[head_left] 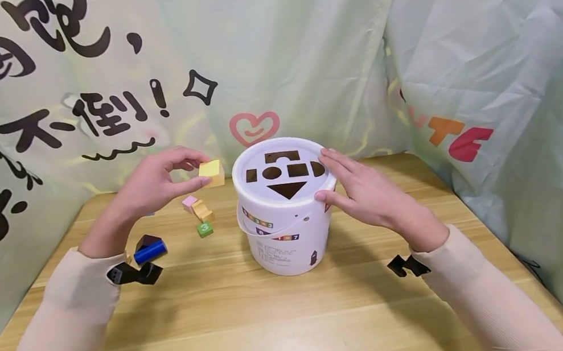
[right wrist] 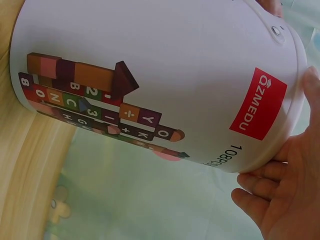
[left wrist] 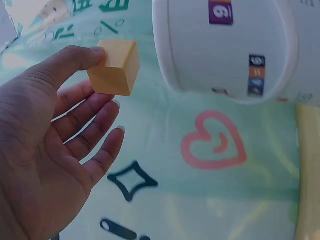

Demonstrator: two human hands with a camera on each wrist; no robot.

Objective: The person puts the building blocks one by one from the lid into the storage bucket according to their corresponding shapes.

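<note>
My left hand (head_left: 158, 180) pinches the cube (head_left: 212, 173) just left of the bucket (head_left: 289, 249); my right hand (head_left: 366, 192), fingers outstretched, rests on the lid (head_left: 257, 192). Probably positioning; next calls for aligning cube with hole (head_left: 297, 170).

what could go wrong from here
The yellow block could slip, since the left hand pinches it at one side, above the table. If it goes toward a hole in the lid, it might catch on the edge. The bucket may shift if pushed hard, as the right hand touches it on one side only.
</note>
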